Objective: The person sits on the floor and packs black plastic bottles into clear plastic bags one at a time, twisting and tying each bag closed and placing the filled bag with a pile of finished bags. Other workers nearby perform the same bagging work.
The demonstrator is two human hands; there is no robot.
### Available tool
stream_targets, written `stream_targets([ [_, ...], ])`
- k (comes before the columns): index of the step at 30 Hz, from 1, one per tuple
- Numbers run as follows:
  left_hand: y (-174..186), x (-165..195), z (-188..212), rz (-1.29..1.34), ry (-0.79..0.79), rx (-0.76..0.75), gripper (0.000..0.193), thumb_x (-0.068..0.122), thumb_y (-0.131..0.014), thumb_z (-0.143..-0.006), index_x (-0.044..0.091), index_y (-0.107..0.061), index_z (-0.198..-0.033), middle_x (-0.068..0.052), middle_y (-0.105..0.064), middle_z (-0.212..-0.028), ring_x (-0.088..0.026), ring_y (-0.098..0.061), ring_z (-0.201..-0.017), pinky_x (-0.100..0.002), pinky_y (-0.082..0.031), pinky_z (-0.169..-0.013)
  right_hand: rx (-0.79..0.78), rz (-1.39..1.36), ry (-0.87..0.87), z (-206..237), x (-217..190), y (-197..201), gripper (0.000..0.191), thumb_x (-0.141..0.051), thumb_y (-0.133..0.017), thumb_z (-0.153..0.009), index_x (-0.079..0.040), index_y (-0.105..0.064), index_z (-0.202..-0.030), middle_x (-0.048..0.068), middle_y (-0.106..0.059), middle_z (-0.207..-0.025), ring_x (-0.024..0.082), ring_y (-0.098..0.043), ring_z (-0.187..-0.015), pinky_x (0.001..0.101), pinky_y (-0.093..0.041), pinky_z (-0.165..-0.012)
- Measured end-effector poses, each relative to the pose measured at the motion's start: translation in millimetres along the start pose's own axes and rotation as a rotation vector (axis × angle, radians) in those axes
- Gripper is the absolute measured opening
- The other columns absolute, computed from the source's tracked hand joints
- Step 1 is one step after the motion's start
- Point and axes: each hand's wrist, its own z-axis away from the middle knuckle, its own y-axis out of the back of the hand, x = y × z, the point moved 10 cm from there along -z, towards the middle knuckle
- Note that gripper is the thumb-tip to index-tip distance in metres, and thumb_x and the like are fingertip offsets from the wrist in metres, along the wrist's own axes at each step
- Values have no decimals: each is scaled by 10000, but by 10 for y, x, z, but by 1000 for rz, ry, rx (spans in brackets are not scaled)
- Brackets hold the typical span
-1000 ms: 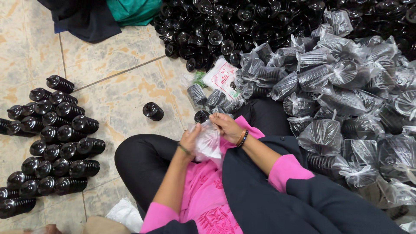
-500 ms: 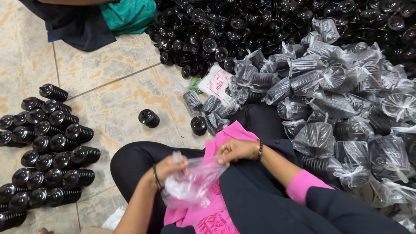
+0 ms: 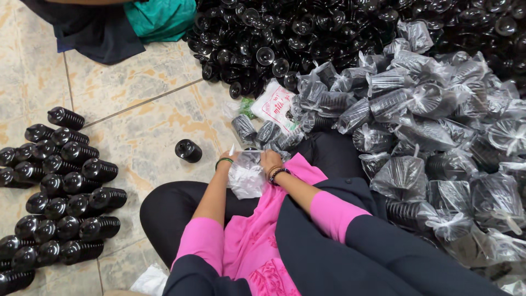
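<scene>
I sit cross-legged on a tiled floor. Both hands meet over my knee on a crumpled clear plastic bag (image 3: 246, 178). My left hand (image 3: 232, 161), with a green bangle at the wrist, grips the bag's left top edge. My right hand (image 3: 269, 162), wearing a dark beaded bracelet, pinches the bag's right top edge. The bag hangs down between my wrists, and I cannot tell what is inside it. A bagged stack of black cups (image 3: 244, 129) lies on the floor just beyond my hands.
Rows of stacked black plastic cups (image 3: 66, 186) lie at the left. One short stack (image 3: 188, 150) stands alone on the tiles. Loose black cups (image 3: 263, 44) are heaped at the back and bagged stacks (image 3: 427, 137) at the right. A white packet (image 3: 274, 104) lies ahead, with green cloth (image 3: 159, 16) beyond it.
Half a second ago the bag was spread open low over my lap. Both hands have since moved forward to my knee, drawing the bag's top together.
</scene>
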Motion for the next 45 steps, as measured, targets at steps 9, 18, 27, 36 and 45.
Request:
stream_targets([
  [9, 114, -331, -24, 76, 69, 32, 214, 220, -749, -886, 44, -708, -1001, -86, -685, -854, -203, -608, -701, -387, -510, -616, -133, 99, -34, -30, 57, -267, 291, -220, -557, -951, 15, -723, -911, 310, -696, -935, 454, -693, -938, 511, -552, -845],
  [18, 97, -474, -84, 168, 64, 68, 262, 247, -758, -878, 29, -714, -1018, -103, -683, -881, -214, -601, -726, -403, -503, -635, -361, 238, -107, 49, 232, -601, 186, -62, -593, -900, 23, -722, -1003, 326, -688, -1051, 451, -687, -1039, 491, -562, -889],
  [27, 104, -258, 6, 282, -9, 68, 310, 274, -767, -871, 14, -720, -1034, -120, -681, -908, -226, -593, -751, -419, -495, -653, -358, 41, 9, -2, 26, -557, 164, -138, -655, -908, -23, -691, -1020, 222, -710, -959, 302, -679, -906, 393, -546, -807],
  [36, 269, 211, 83, 441, -178, -17, 293, 257, -745, -938, 2, -730, -1081, -70, -738, -935, -190, -671, -802, -345, -535, -690, -78, -578, 189, -45, -356, -15, 187, -229, -597, -1006, -53, -658, -1018, 58, -687, -823, 97, -604, -735, 287, -517, -679],
  [45, -131, -122, 259, 779, -44, -241, 240, 220, -624, -968, 19, -705, -1069, -110, -711, -924, -247, -698, -747, -397, -582, -657, -305, -1127, -343, 14, -90, -362, 216, -278, -556, -1031, -122, -605, -890, -5, -546, -660, 126, -486, -505, 297, -385, -468],
])
